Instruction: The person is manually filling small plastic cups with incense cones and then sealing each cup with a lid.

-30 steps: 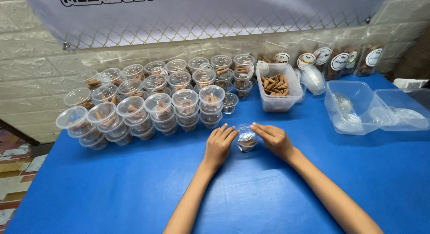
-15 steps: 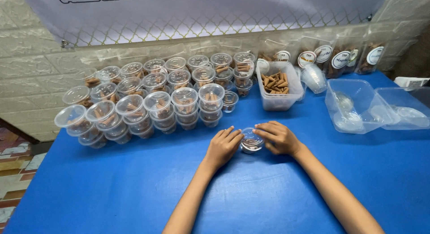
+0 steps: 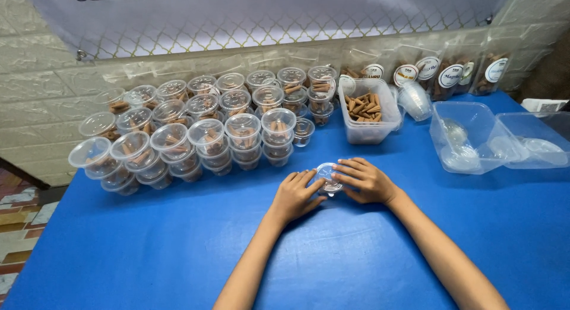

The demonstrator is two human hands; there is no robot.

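Observation:
A small clear plastic cup with a lid (image 3: 327,175) stands on the blue table (image 3: 148,256) in front of me. My left hand (image 3: 295,195) rests against its left side with fingers curled toward it. My right hand (image 3: 363,179) lies over its right side, fingertips on the lid. Both hands hold the cup between them. What is inside the cup is hidden by my fingers.
Several stacked lidded cups of brown stick snacks (image 3: 196,135) fill the table's far left. A clear tub of the same sticks (image 3: 367,111) stands behind my hands. Sealed snack bags (image 3: 442,72) lean on the wall. Two clear bins with lids (image 3: 475,138) sit at right.
Both hands stay on the small cup and have shifted a little; the right hand's fingers now press over the lid.

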